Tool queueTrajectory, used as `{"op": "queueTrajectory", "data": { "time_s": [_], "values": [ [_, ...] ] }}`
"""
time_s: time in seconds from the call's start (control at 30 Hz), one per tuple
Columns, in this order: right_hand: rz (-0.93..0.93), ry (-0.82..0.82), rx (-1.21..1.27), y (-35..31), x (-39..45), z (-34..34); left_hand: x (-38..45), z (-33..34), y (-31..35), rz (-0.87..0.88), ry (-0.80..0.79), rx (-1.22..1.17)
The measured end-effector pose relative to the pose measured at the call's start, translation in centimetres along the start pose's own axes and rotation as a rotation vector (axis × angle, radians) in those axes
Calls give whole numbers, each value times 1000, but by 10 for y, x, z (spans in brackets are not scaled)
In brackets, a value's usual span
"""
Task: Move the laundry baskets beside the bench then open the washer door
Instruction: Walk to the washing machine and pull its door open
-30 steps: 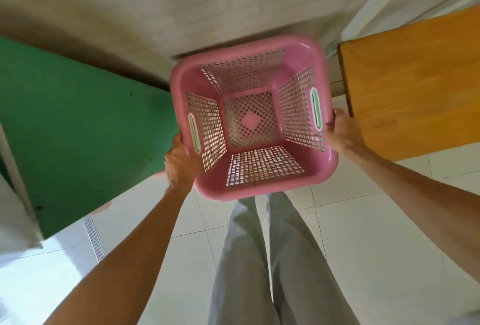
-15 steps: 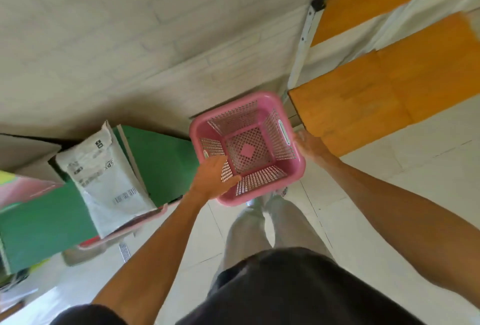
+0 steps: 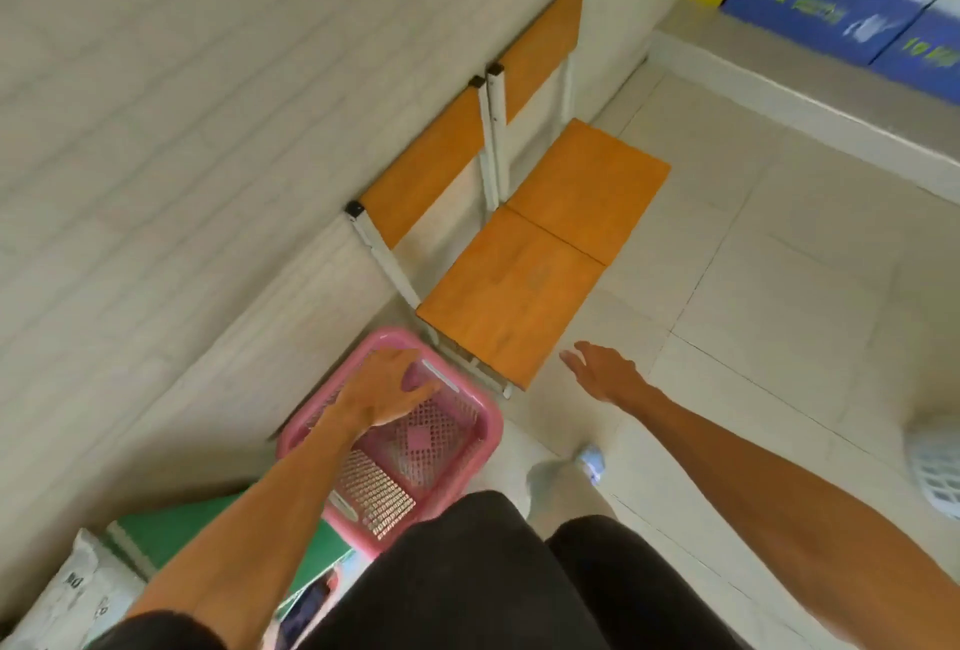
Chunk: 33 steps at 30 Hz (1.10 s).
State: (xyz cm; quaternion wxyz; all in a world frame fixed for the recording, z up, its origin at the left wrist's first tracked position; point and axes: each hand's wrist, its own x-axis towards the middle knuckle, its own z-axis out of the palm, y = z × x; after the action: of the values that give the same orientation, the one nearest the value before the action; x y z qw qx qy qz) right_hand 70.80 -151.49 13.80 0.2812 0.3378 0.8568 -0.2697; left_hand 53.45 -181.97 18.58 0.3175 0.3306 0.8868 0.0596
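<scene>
Pink basket (image 3: pixel 462 447) on floor beside bench (image 3: pixel 540 254); left hand (image 3: pixel 384 384) over it, right hand (image 3: pixel 602 369) outstretched, both spread, empty.

Head camera looks steeply down at floor (image 3: pixel 779 286).

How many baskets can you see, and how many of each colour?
Pink laundry basket: 1, on the floor beside the wooden bench.
White laundry basket: 1, only partly in view at the right edge.
Total: 2 baskets.
</scene>
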Motion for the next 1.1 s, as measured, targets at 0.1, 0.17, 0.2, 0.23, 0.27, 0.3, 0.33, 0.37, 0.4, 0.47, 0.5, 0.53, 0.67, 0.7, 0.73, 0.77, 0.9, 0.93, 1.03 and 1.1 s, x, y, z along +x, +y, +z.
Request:
{"op": "queueTrajectory", "data": {
  "time_s": [0.1,0.17,0.2,0.23,0.27,0.3,0.33,0.37,0.4,0.47,0.5,0.53,0.67,0.7,0.73,0.77,0.9,0.93,1.03,1.1],
  "values": [
    [70,39,39,56,5,-34,47,-27,64,48,-34,52],
    [103,68,65,93,12,-59,77,-38,109,91,-34,94],
    [112,82,73,113,16,-74,95,-40,132,110,-22,114],
    [119,95,87,133,19,-91,113,-42,157,120,-14,132],
    [125,112,103,153,23,-108,131,-43,181,135,-4,140],
    [128,124,112,170,27,-123,148,-45,202,143,1,141],
    [130,143,117,192,32,-141,166,-46,231,156,0,147],
    [135,160,116,213,37,-160,181,-49,260,165,-13,156],
    [147,178,112,236,43,-178,199,-50,289,179,-22,164],
    [166,201,95,274,52,-211,230,-52,338,209,-23,187],
    [172,205,89,294,56,-227,246,-54,361,222,-24,199],
    [173,207,86,312,58,-242,260,-55,382,234,-22,205],
    [189,234,107,366,75,-297,304,-70,446,292,-7,293],
    [196,234,108,375,79,-309,315,-76,459,302,-6,305],
    [202,234,116,383,85,-321,325,-83,470,309,-4,311],
    [206,234,132,389,91,-333,336,-90,479,312,-7,315],
    [175,245,168,409,134,-383,394,-116,506,334,9,370],
    [170,244,172,414,149,-398,412,-122,513,334,8,376],
    [177,253,192,430,198,-443,472,-139,535,336,27,384],
    [180,238,174,439,232,-479,517,-156,552,324,43,365]
  ]
}}
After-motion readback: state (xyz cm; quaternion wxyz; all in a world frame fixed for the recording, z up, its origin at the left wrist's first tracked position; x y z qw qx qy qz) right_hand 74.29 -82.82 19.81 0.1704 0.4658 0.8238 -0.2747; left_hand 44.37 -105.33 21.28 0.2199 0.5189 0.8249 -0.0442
